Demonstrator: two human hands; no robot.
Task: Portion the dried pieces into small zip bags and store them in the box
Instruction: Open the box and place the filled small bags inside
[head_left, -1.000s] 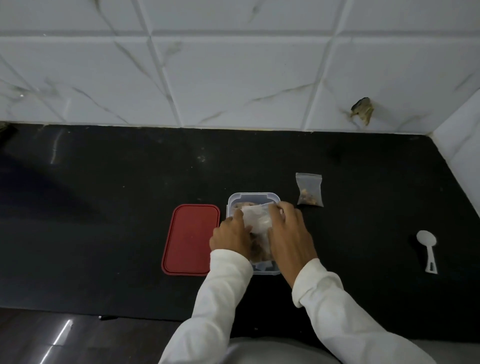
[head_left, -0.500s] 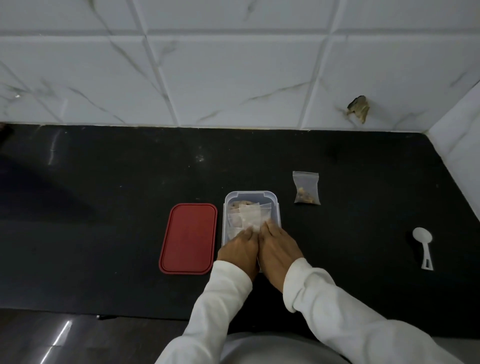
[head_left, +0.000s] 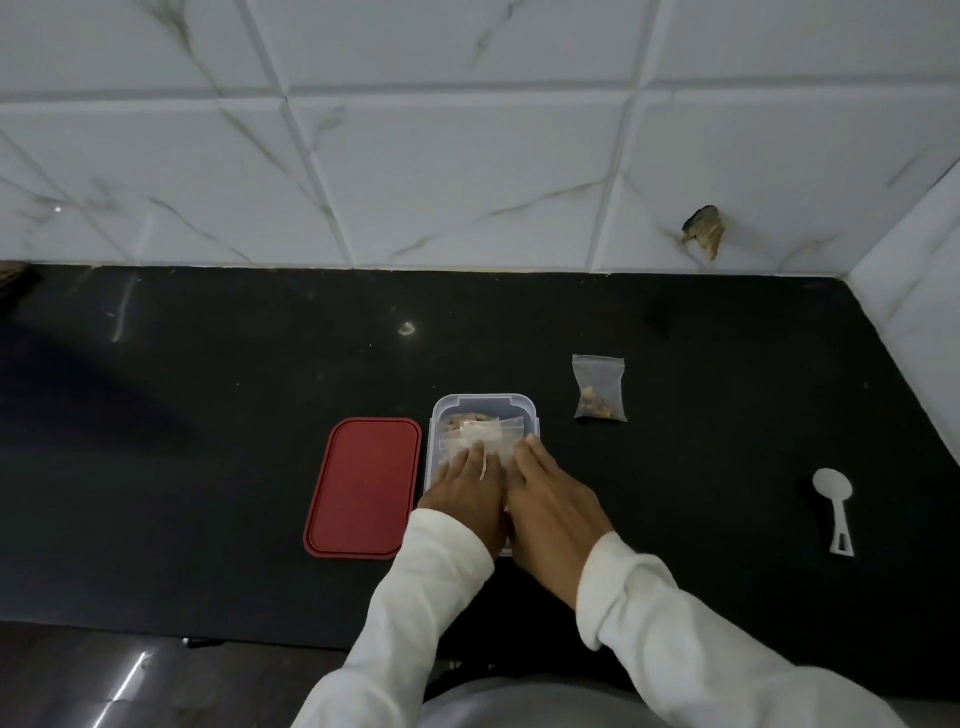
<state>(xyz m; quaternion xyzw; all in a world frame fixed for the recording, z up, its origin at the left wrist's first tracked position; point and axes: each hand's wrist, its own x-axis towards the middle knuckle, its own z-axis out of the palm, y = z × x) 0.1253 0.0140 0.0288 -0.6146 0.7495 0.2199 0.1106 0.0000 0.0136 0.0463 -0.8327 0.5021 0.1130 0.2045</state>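
Both hands, left hand (head_left: 467, 488) and right hand (head_left: 550, 499), flat with fingers straight, press clear small zip bags (head_left: 480, 439) into the clear rectangular plastic box (head_left: 485, 402) on the black desk (head_left: 208, 415).

Back wall, 12 o'clock: large glossy white ceramic tiles with grey-brown marble veining (head_left: 467, 156). One tile at 2 o'clock carries a ragged brown-edged chip (head_left: 704, 236). A matching white tiled side wall (head_left: 919, 332) closes the corner at 3 o'clock. The polished black stone countertop (head_left: 208, 415) fills the centre, lightly specked, with pale glare at 10 o'clock. The dark brownish floor (head_left: 78, 686) at 7 o'clock shows a bright light streak.
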